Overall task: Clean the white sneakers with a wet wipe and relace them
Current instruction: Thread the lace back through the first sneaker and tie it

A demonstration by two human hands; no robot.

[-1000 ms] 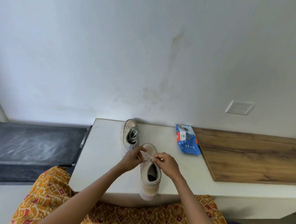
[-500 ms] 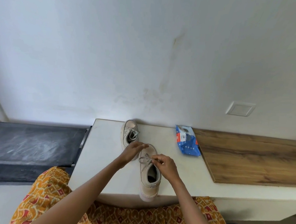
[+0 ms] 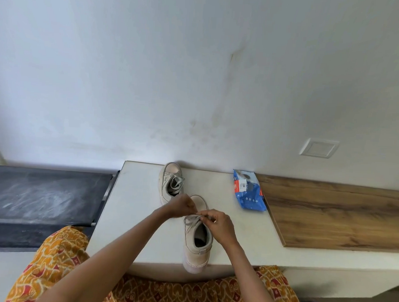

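1. Sneakers: the near sneaker (image 3: 196,241) sits on the white desk (image 3: 129,214), heel over the front edge, toe toward the wall.
2. Your left hand (image 3: 181,205) and right hand (image 3: 219,224) each hold a narrow pinching grip on its lace (image 3: 190,221), above the tongue.
3. Far sneaker (image 3: 169,184) lies just beyond the near sneaker, to its left, laces loose.
4. Blue wipe packet (image 3: 248,191) rests right of the near sneaker, beside the wooden board (image 3: 339,213).

A home room: plain white wall with a switch plate (image 3: 319,148), white counter (image 3: 132,207) with wood-laminate section (image 3: 335,212).
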